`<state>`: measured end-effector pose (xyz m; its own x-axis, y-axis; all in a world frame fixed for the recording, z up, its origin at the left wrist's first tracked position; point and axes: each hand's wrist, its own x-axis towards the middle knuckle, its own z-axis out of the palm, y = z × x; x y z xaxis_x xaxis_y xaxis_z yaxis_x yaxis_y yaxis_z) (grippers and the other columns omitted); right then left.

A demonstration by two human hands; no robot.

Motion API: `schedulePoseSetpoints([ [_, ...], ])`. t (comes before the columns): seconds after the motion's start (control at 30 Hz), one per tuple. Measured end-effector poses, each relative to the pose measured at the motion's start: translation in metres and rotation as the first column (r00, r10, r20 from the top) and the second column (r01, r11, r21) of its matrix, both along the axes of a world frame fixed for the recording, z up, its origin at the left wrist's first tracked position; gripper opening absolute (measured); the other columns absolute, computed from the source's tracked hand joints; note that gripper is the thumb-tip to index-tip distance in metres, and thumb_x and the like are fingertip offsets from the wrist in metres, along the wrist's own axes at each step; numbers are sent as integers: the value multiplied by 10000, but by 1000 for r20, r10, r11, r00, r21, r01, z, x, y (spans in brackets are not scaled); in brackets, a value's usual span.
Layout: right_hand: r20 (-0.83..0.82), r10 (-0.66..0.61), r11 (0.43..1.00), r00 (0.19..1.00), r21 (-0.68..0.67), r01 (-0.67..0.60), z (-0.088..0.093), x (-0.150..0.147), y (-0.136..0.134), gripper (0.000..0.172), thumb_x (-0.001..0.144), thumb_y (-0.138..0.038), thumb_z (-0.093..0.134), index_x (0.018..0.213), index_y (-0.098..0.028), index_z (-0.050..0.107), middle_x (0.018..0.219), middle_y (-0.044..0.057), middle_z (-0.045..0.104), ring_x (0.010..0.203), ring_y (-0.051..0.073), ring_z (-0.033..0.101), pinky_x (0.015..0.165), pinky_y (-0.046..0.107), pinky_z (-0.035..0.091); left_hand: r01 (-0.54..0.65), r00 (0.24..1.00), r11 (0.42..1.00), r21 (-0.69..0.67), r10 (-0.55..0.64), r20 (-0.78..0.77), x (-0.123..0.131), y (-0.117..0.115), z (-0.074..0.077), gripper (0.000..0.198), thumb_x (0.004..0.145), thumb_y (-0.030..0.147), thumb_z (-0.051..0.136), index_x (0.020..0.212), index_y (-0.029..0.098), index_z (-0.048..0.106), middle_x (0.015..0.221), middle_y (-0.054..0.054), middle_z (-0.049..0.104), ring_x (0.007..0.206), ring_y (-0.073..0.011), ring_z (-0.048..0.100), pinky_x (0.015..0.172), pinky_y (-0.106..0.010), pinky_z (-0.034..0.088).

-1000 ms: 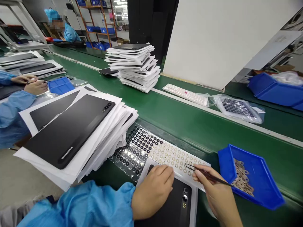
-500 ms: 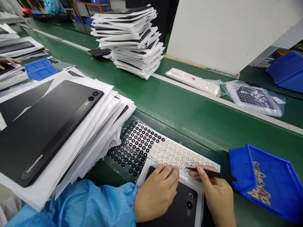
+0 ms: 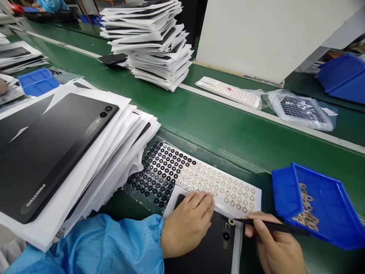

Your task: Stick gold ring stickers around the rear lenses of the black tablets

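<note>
My left hand lies with curled fingers on a black tablet back that rests on white paper at the bottom edge. My right hand pinches black tweezers; their tip holds a small ring just above the tablet's camera holes. Beyond both hands lies a sheet of small rings, black ones on its left part and pale ones on its right.
A tall pile of black tablets in white paper fills the left. A blue tray of loose rings stands right of my hands. On the green belt are another paper stack and two bagged sheets.
My right hand drew the tweezers back from the ring sheet toward me, and their tip now carries a ring over the tablet's camera corner. The view tilted down.
</note>
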<state>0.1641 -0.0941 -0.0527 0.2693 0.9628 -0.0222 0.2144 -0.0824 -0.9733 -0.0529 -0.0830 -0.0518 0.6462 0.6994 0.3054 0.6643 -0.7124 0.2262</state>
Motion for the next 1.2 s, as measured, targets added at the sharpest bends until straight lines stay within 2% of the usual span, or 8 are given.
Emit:
schedulePoseSetpoints([
  [0.13, 10, 32, 998, 999, -56, -31, -13, 8, -16, 252, 789, -453, 669, 737, -206, 670, 540, -7, 570, 529, 140, 535, 598, 238, 453, 184, 973, 982, 29, -186, 138, 0, -4, 3, 308, 979, 97, 310, 1125, 65, 579, 1157, -83, 598, 1075, -207, 498, 964, -342, 381],
  [0.23, 20, 51, 996, 998, -75, -50, -17, 9, -18, 243, 806, -440, 652, 744, -206, 660, 545, -10, 564, 549, 147, 533, 614, 242, 451, 250, 959, 968, -8, -247, 140, 2, -5, 4, 272, 980, 97, 338, 1037, 62, 601, 1044, -81, 625, 971, -187, 534, 888, -316, 430],
  [0.63, 95, 112, 991, 989, -87, -104, -13, 7, -15, 252, 830, -435, 617, 719, -210, 642, 542, -5, 579, 566, 155, 564, 588, 230, 465, 235, 961, 971, -44, -225, 162, 6, -6, 1, 202, 977, 115, 404, 998, 69, 599, 987, -69, 618, 965, -180, 541, 849, -305, 461],
  [0.93, 171, 130, 989, 977, -90, -115, -7, 4, -13, 269, 828, -444, 609, 698, -211, 645, 537, -1, 580, 549, 156, 569, 552, 223, 475, 231, 961, 972, -39, -222, 163, 6, -5, 3, 226, 983, 111, 386, 978, 75, 609, 978, -70, 624, 951, -176, 542, 827, -301, 476],
  [1.2, 125, 136, 987, 983, -102, -123, -12, 6, -15, 254, 832, -434, 606, 729, -205, 640, 557, 6, 585, 569, 169, 569, 579, 251, 484, 241, 963, 969, -61, -231, 141, 6, -5, 1, 206, 980, 124, 398, 1019, 72, 594, 973, -77, 615, 974, -175, 543, 840, -305, 484],
])
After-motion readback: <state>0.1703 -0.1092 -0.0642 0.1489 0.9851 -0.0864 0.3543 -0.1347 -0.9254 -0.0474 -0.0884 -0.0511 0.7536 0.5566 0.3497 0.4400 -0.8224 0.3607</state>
